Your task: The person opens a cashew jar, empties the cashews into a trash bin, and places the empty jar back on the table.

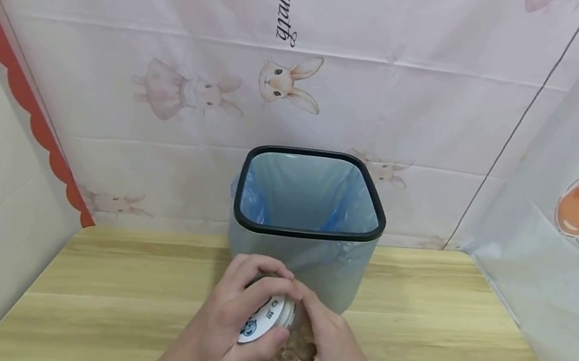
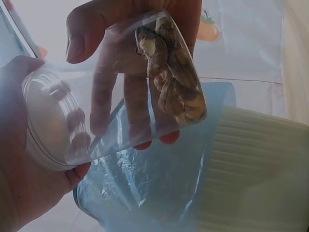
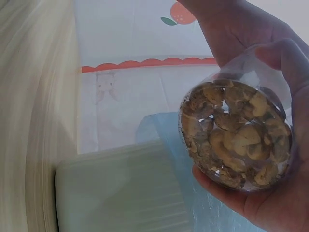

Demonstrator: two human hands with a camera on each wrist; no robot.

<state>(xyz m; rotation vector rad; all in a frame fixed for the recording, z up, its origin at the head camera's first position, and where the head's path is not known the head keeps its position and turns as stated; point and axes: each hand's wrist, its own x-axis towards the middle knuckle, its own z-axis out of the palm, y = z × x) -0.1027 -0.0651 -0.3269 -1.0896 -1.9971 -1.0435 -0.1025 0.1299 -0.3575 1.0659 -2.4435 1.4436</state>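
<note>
Over the wood-grained table (image 1: 123, 299), both hands (image 1: 218, 324) grip a clear, white-labelled jar (image 1: 299, 347) of wrinkled brown pieces (image 3: 236, 140).

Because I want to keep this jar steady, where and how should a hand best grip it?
Probably by the jar's clear, round body, coming from the right with the right hand: it tilts, its lid facing left, where the left hand grips.

In the head view, the bare left hand (image 1: 224, 322) partly hides the round white lid (image 1: 261, 322) of the clear plastic jar (image 1: 298, 347), its tiny print (image 1: 269, 314) unreadable; the top edge crops the black cursive lettering (image 1: 286, 3) at twelve o'clock; the left wrist view crops the pale square plastic bin (image 2: 260, 164) at four o'clock
</note>
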